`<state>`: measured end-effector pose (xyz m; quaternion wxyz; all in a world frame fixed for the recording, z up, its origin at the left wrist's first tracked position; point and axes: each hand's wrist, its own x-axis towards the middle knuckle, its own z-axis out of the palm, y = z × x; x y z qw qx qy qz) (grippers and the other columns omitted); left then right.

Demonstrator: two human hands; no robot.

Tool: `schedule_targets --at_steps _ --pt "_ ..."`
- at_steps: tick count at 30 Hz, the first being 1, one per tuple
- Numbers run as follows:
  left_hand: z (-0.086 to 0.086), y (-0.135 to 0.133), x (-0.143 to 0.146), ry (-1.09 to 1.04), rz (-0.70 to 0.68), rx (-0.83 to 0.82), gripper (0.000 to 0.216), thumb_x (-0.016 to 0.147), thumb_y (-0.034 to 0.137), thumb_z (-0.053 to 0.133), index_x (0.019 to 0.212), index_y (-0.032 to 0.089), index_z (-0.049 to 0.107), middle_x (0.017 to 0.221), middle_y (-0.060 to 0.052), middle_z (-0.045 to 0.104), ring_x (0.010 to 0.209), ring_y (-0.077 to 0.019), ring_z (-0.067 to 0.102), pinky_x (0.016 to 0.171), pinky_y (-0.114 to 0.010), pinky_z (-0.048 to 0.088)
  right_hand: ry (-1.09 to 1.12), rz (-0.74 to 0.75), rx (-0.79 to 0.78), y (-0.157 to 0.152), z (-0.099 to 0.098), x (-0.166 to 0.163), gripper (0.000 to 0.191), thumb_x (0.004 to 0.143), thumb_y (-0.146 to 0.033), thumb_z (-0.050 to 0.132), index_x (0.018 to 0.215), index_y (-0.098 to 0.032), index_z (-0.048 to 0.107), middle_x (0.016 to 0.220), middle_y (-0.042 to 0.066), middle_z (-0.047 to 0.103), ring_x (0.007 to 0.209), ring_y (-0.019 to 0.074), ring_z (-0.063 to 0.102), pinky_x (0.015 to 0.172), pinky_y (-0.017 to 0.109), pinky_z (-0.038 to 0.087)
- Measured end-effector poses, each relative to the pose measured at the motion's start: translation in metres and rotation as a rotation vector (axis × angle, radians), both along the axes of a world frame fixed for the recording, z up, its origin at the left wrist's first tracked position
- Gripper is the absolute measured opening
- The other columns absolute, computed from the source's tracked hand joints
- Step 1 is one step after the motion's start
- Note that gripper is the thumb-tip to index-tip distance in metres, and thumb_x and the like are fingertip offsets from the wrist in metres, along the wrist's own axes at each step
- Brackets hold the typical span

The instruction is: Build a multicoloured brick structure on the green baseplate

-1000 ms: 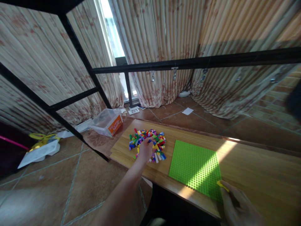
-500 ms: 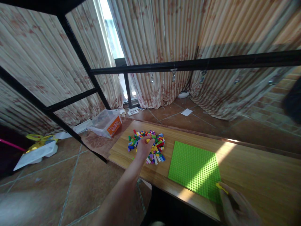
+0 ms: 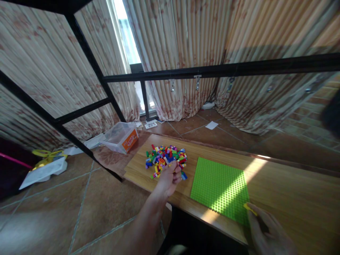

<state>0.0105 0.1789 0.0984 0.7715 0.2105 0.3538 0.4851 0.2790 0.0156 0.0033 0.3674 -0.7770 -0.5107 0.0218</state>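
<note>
Over the near right edge of a pile of small colourful toy bricks (image 3: 160, 161), my left hand (image 3: 170, 179) is closed with its fingers curled together. A bit of yellow shows by its fingertips, but I cannot make out what is in them. My right hand (image 3: 268, 226) pinches a yellow toy brick (image 3: 250, 208) between thumb and fingers. It is at the near right corner of a green studded baseplate (image 3: 217, 184), which lies flat to the right of the pile. Whether the yellow brick touches the plate I cannot tell.
Bricks and baseplate are on a wooden table (image 3: 287, 191). A clear plastic box (image 3: 117, 136) with an orange label stands on the floor beyond its left end. A black metal frame (image 3: 170, 75) crosses in front of the curtains (image 3: 180, 39). White paper (image 3: 211, 125) lies on the tiles.
My left hand has drawn back from the middle of the pile toward me and slightly right, its fingers now curled. My right hand stays in place with the yellow brick.
</note>
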Motion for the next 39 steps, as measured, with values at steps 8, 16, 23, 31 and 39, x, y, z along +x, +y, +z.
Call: schedule_targets --at_steps 8,16,23,31,39 --pt "-0.003 -0.002 0.007 0.186 0.03 0.037 0.054 0.074 0.058 0.071 0.066 0.02 0.034 0.048 0.011 0.029 0.038 -0.0017 0.018 0.04 -0.018 0.011 -0.005 -0.001 -0.005 -0.001 0.002 -0.001 0.055 0.086 -0.064 0.04 0.105 -0.022 0.069 0.109 0.011 0.071 0.097 0.0298 0.067 0.082 0.043 0.053" --pt "-0.009 0.007 0.009 0.19 0.098 -0.003 0.045 0.076 0.056 0.069 0.073 0.018 0.044 0.055 0.007 0.048 0.038 -0.0012 0.025 0.04 -0.017 0.018 0.018 0.008 -0.006 0.0 0.004 -0.002 0.054 0.086 -0.065 0.042 0.104 -0.022 0.069 0.107 0.009 0.071 0.096 0.0292 0.067 0.079 0.042 0.053" --pt "-0.011 0.022 0.008 0.336 0.196 0.041 0.024 0.08 0.039 0.061 0.084 0.016 0.055 0.081 -0.003 0.065 0.048 -0.0043 0.051 0.044 -0.017 0.034 0.014 0.022 0.024 0.0 0.001 -0.002 0.055 0.086 -0.066 0.041 0.104 -0.021 0.069 0.107 0.01 0.071 0.096 0.0286 0.067 0.081 0.042 0.052" --pt "-0.014 0.045 0.005 0.498 0.274 0.148 0.027 0.072 0.038 0.067 0.085 0.016 0.059 0.077 0.001 0.063 0.048 -0.0061 0.054 0.042 -0.017 0.034 0.004 0.032 0.011 -0.001 0.001 -0.001 0.052 0.087 -0.064 0.043 0.105 -0.023 0.069 0.107 0.009 0.072 0.095 0.0279 0.067 0.076 0.039 0.054" --pt "-0.004 0.009 0.011 0.475 0.153 0.191 0.033 0.071 0.045 0.071 0.076 0.017 0.055 0.056 0.008 0.045 0.039 -0.0014 0.028 0.039 -0.017 0.017 0.004 0.011 0.017 -0.001 -0.003 -0.002 0.052 0.087 -0.063 0.042 0.107 -0.021 0.067 0.111 0.01 0.071 0.099 0.0291 0.067 0.082 0.041 0.052"
